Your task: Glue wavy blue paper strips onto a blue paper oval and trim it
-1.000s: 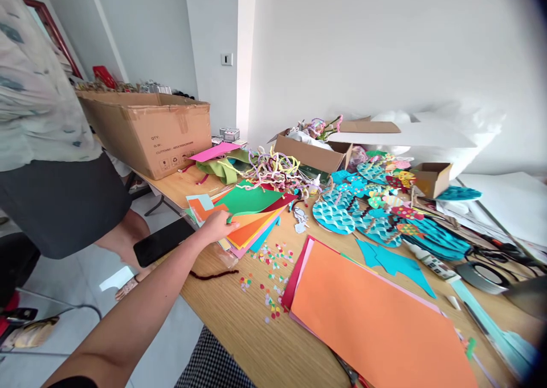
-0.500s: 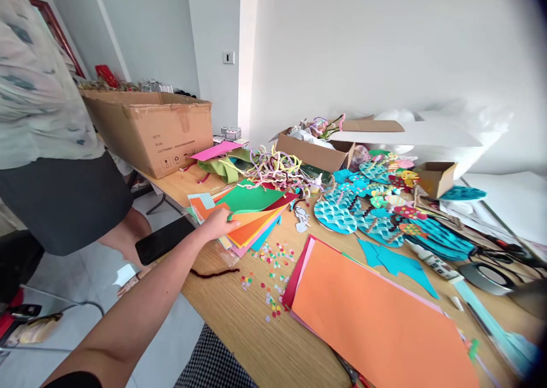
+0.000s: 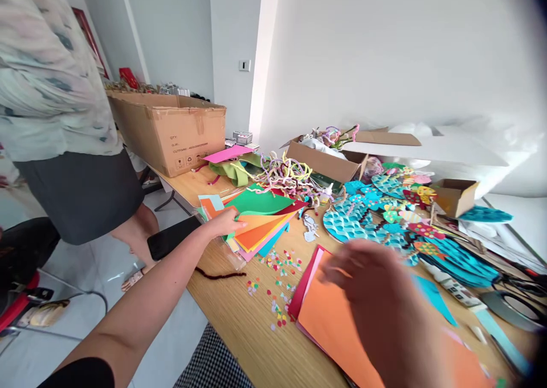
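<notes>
My left hand [image 3: 223, 223] pinches the near left corner of a fanned stack of coloured sheets [image 3: 252, 234], lifting the green one a little. Orange, yellow, pink and blue sheets spread out under its fingers. Blurred by motion, my right hand [image 3: 363, 268] hangs over a large orange sheet [image 3: 329, 314], fingers bent; whether anything is between them is hidden. Red and pink sheets [image 3: 305, 280] show under the orange one. Small paper dots [image 3: 280, 288] lie scattered between the two stacks.
A big cardboard box [image 3: 183, 134] stands at the back left, beside a standing person [image 3: 64, 92]. Pipe cleaners [image 3: 284, 171] are heaped behind the sheets. Blue paper crafts [image 3: 350, 220], a tape roll [image 3: 515, 308] and a small open box [image 3: 457, 197] occupy the right side.
My right hand has come into view over the large orange sheet. My left hand stays on the fanned stack, and the view has shifted slightly left.
</notes>
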`<state>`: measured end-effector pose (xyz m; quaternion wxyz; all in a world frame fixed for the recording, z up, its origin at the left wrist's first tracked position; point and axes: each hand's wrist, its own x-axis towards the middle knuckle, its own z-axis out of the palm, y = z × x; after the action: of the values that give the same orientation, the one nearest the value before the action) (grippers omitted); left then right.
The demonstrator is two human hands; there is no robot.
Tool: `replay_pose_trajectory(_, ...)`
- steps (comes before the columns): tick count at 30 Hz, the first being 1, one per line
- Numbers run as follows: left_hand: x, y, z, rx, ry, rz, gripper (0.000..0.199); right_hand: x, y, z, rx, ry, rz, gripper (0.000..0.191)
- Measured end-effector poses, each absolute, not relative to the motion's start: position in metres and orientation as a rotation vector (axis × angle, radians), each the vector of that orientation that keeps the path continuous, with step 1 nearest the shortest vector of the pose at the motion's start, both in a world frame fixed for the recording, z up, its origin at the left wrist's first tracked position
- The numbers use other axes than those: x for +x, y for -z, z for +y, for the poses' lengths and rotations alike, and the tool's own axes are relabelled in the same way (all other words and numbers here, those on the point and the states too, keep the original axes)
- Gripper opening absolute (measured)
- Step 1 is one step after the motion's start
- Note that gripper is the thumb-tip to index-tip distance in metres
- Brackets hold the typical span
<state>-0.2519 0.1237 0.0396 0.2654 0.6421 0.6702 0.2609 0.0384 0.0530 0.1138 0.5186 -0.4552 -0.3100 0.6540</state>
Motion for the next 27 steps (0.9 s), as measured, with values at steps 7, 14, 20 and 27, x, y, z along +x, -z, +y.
replay_pose_trajectory(7, -0.255, -0.034, 0.124, 1.692, -0.743, 1.781, 0.028, -0.035, -0.077, 0.112, -0.945, -1.880, -0.655, 0.033)
replay_pose_trajectory(14, -0.258, -0.032, 0.125, 1.699, -0.719, 1.766, 0.024, -0.060, -0.056, 0.133, -1.158, -1.808, -0.635, 0.032)
replay_pose_trajectory(20, -0.258, -0.031, 0.125, 1.707, -0.702, 1.809, 0.024, -0.070, -0.050, 0.137, -1.189, -1.802, -0.621, 0.031)
replay_pose_trajectory(27, -0.258, -0.030, 0.124, 1.700, -0.715, 1.826, 0.025, -0.078, -0.042, 0.139, -1.210, -1.711, -0.520, 0.021)
